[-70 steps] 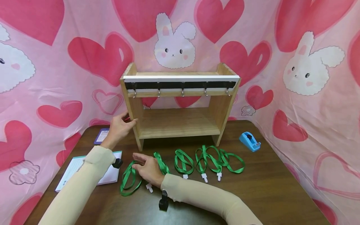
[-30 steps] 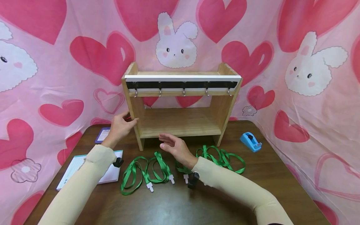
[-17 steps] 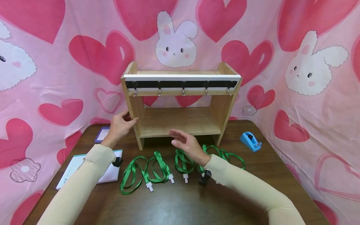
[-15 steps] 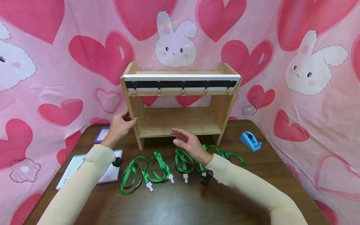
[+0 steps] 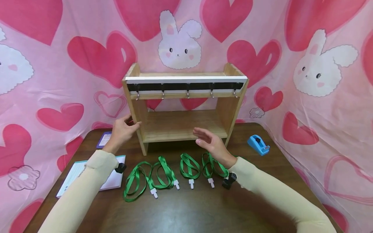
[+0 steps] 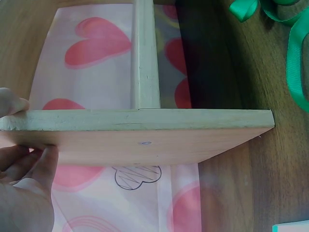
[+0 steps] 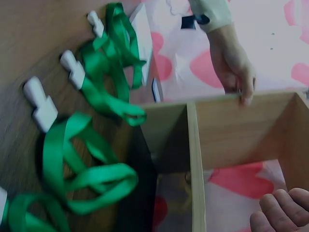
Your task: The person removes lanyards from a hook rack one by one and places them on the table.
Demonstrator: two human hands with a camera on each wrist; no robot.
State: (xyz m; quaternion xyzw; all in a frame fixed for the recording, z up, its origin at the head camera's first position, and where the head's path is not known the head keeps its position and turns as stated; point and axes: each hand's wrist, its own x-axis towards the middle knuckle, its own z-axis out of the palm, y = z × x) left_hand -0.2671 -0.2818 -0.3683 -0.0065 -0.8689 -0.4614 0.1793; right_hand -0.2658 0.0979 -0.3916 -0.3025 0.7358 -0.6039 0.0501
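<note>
A wooden shelf (image 5: 183, 127) with a black rail of hooks (image 5: 186, 86) stands at the back of the dark table (image 5: 186, 210). My left hand (image 5: 123, 129) grips its left side panel (image 6: 145, 130), thumb on one face and fingers (image 6: 29, 162) on the other. Several green lanyards (image 5: 163, 176) with white clips lie in a row in front of the shelf, also seen in the right wrist view (image 7: 91, 121). My right hand (image 5: 209, 142) hovers open above the right-hand lanyards, holding nothing; its forearm hides the rightmost ones.
A blue tape dispenser (image 5: 258, 145) sits right of the shelf. A white notepad (image 5: 84, 176) and a purple card (image 5: 104, 139) lie at the left. Pink heart-and-bunny cloth (image 5: 320, 97) encloses the table on three sides.
My right hand lifted off the leftmost lanyards and moved right along the row, staying open. The left hand kept its grip on the shelf panel.
</note>
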